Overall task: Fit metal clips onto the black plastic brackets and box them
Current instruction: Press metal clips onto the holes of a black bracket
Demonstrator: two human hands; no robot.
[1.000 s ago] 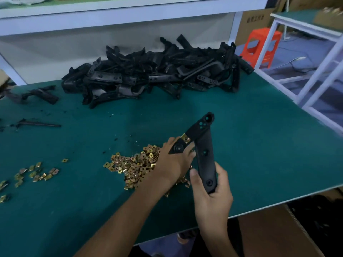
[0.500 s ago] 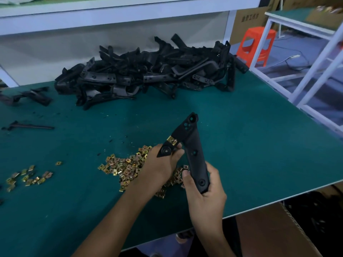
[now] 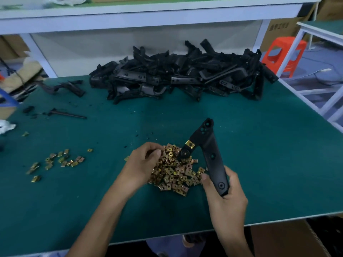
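A black bracket (image 3: 211, 154) is held above the green table (image 3: 269, 149) by the right hand (image 3: 228, 201), whose fingers and thumb are wrapped round its lower end. The long axis of the bracket is set from 5 o'clock at the grip up to 11 o'clock at its free tip. A short arm is thrown off toward 7 o'clock, and one brass clip (image 3: 190, 144) is already seated on it.

The pile of clips (image 3: 176, 175) is found just at 9 o'clock of the right hand, touching the short arm's end. The left hand (image 3: 143, 164) is laid on the pile's 9 o'clock edge with fingers curled toward the thumb. Whether a clip is pinched there cannot be told.

The next clip is judged to belong to the left hand, being the nearer one, and would have to be carried toward 2 o'clock to reach the bracket.

A heap of bare brackets (image 3: 185, 76) is stacked at 12 o'clock, and scattered clips (image 3: 59, 160) lie at 9 o'clock. A brown box (image 3: 289, 236) is seen below the table edge at 5 o'clock.

Dark printed characters are carried by a carton (image 3: 278, 28) at 1 o'clock, but they are too blurred to be read
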